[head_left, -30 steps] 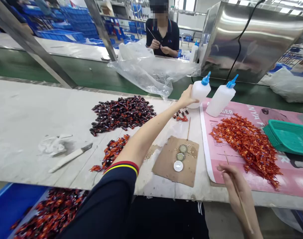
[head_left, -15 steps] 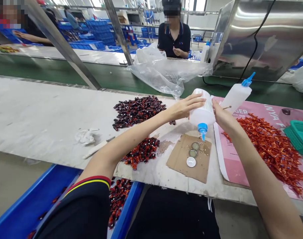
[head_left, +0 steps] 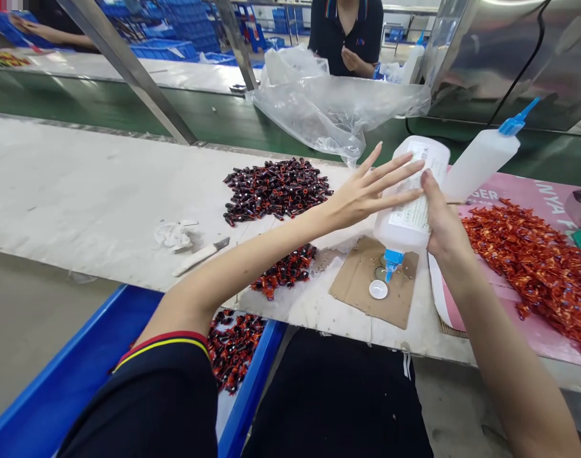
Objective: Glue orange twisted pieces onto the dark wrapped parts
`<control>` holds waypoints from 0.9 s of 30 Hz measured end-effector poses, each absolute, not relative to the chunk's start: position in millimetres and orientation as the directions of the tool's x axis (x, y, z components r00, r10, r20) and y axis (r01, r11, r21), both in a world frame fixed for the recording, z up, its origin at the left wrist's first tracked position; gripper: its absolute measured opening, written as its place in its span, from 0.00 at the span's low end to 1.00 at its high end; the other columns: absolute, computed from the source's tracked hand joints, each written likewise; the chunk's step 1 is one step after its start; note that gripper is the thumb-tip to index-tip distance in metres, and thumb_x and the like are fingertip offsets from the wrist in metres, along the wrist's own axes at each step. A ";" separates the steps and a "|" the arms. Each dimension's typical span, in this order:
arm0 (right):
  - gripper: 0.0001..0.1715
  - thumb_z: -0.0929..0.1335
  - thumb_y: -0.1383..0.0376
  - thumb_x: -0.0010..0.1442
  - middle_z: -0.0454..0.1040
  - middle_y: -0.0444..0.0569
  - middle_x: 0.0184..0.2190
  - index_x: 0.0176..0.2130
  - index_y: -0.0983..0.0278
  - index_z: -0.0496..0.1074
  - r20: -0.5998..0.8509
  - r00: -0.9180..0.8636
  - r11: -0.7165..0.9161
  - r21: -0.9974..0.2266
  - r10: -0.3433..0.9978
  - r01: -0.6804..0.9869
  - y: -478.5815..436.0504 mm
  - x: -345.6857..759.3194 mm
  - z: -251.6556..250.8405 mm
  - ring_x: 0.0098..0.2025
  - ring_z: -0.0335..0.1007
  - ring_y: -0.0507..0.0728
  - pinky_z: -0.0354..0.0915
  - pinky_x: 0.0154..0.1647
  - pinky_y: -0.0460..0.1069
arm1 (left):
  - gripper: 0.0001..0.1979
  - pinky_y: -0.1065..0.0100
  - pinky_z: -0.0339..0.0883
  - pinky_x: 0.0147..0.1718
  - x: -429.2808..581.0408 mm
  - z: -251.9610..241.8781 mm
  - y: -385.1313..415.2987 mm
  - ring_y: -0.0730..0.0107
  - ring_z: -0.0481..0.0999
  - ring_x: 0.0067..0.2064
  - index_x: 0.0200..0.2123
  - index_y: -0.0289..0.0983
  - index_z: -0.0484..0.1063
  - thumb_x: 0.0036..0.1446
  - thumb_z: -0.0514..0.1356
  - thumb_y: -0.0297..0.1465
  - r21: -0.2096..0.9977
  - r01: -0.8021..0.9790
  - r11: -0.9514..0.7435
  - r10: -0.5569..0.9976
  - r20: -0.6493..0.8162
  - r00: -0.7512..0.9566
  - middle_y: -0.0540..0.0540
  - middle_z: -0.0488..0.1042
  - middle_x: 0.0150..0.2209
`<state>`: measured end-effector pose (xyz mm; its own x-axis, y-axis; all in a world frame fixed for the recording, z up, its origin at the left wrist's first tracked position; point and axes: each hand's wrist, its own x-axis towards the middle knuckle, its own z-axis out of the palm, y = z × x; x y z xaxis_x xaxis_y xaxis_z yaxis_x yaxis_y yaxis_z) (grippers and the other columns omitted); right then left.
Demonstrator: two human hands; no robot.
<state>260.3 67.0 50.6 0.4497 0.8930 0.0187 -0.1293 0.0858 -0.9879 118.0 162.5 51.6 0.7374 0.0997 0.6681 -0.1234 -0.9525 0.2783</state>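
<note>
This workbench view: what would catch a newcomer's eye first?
A white squeeze bottle stands out, held upside down between the left hand and right hand, its blue nozzle above a cardboard square. To its right lies a bright orange-red heap; to its left, a darker heap.

This is a factory workshop, a production floor set out in long work lines. Just beyond the left hand (head_left: 366,191) runs a long white-topped table (head_left: 80,184) carrying a loose heap of small dark red parts (head_left: 275,191). Past the right hand (head_left: 445,219), which grips a white squeeze bottle (head_left: 412,197), lies a bigger heap of orange-red parts (head_left: 533,267). Below the left hand sits a blue bin (head_left: 80,343) with more such parts. Far beyond both hands, a co-worker (head_left: 346,32) in a dark polo shirt stands across the line, with stacks of blue plastic crates (head_left: 175,32) behind and a stainless steel machine housing (head_left: 504,57) to the right.
</note>
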 end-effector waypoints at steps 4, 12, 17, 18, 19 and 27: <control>0.26 0.65 0.46 0.60 0.75 0.51 0.52 0.52 0.56 0.71 0.202 0.517 0.221 -0.975 0.832 0.024 49.9 254.5 45.7 0.57 0.71 0.64 0.75 0.47 0.58 | 0.18 0.44 0.57 0.64 108.7 49.1 132.4 0.51 0.61 0.67 0.56 0.44 0.68 0.64 0.57 0.36 0.658 -0.082 -0.748 0.486 0.629 0.607 0.45 0.65 0.64; 0.25 0.66 0.46 0.60 0.74 0.51 0.51 0.51 0.55 0.70 0.492 0.460 0.337 -0.861 0.740 0.380 23.1 239.3 44.9 0.57 0.70 0.61 0.67 0.58 0.59 | 0.21 0.54 0.69 0.58 122.9 49.4 96.3 0.50 0.71 0.61 0.55 0.36 0.66 0.65 0.56 0.42 0.900 -0.200 -0.387 0.543 0.398 0.740 0.41 0.73 0.58; 0.23 0.67 0.47 0.60 0.74 0.54 0.48 0.48 0.59 0.71 0.599 0.446 0.433 -0.796 0.665 0.422 16.6 237.4 41.2 0.51 0.73 0.60 0.68 0.56 0.57 | 0.17 0.54 0.70 0.59 133.8 60.1 70.3 0.51 0.75 0.57 0.49 0.33 0.69 0.60 0.64 0.34 0.938 -0.261 -0.228 0.723 0.343 0.600 0.41 0.77 0.52; 0.23 0.67 0.48 0.61 0.74 0.55 0.48 0.47 0.61 0.71 0.611 0.444 0.447 -0.788 0.656 0.424 15.3 236.9 40.8 0.51 0.72 0.60 0.67 0.56 0.57 | 0.17 0.54 0.70 0.58 134.6 60.7 66.4 0.52 0.76 0.56 0.48 0.33 0.69 0.58 0.66 0.33 0.941 -0.277 -0.194 0.742 0.325 0.586 0.41 0.78 0.52; 0.23 0.67 0.49 0.61 0.74 0.56 0.47 0.47 0.62 0.71 0.621 0.443 0.456 -0.781 0.647 0.427 13.9 236.2 40.6 0.51 0.72 0.59 0.67 0.56 0.56 | 0.18 0.54 0.70 0.58 134.9 60.5 63.2 0.53 0.76 0.56 0.48 0.33 0.69 0.57 0.67 0.32 0.941 -0.292 -0.173 0.756 0.317 0.573 0.41 0.78 0.51; 0.13 0.69 0.56 0.62 0.76 0.44 0.42 0.42 0.60 0.73 0.669 0.461 0.528 -0.744 0.584 0.411 7.1 230.7 35.8 0.48 0.75 0.55 0.70 0.52 0.52 | 0.32 0.50 0.66 0.59 133.2 49.7 54.3 0.48 0.74 0.57 0.46 0.36 0.68 0.45 0.69 0.52 0.906 -0.414 -0.087 0.800 0.311 0.514 0.40 0.77 0.49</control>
<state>230.7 7.1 35.8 0.4607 0.5837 0.6687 0.4108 0.5277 -0.7435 133.2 54.3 49.7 0.5136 0.7996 0.3112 -0.4136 -0.0871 0.9063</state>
